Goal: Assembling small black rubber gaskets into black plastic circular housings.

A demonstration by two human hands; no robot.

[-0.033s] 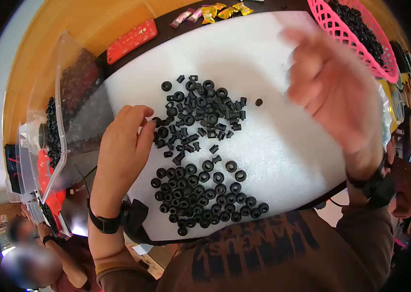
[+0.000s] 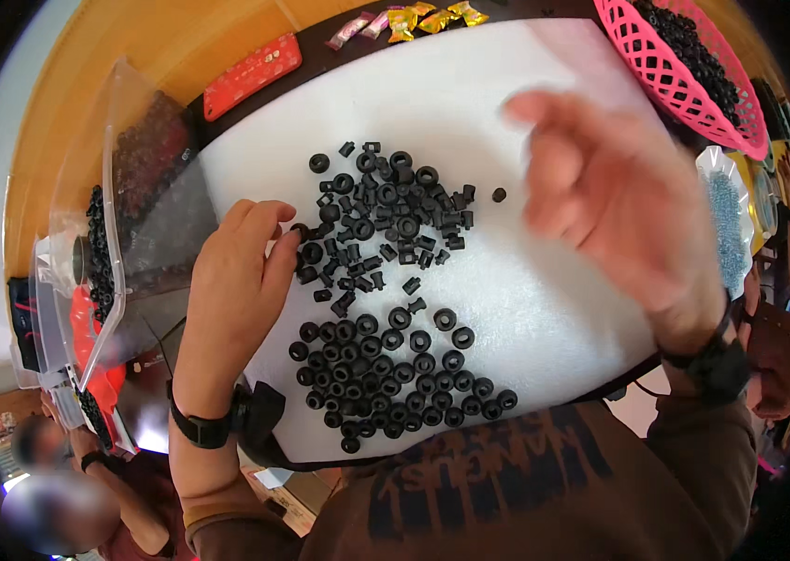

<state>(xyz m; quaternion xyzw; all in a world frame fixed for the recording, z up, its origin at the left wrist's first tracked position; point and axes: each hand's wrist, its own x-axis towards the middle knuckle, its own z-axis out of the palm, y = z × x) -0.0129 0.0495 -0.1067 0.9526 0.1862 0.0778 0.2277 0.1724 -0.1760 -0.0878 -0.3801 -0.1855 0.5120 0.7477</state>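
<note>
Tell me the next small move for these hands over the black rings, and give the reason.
Probably bring the raised, motion-blurred right hand back down to the loose upper pile of small black rubber rings and bushings on the white foam sheet. The left hand already pinches one piece at the pile's edge, while the lower cluster of rings lies tidy.

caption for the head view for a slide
Left hand touches small black rings on a white foam sheet; blurred right hand raised above it.

Nothing shifted; right hand (image 2: 624,201) (blurred) stays raised over foam sheet (image 2: 526,93).
</note>
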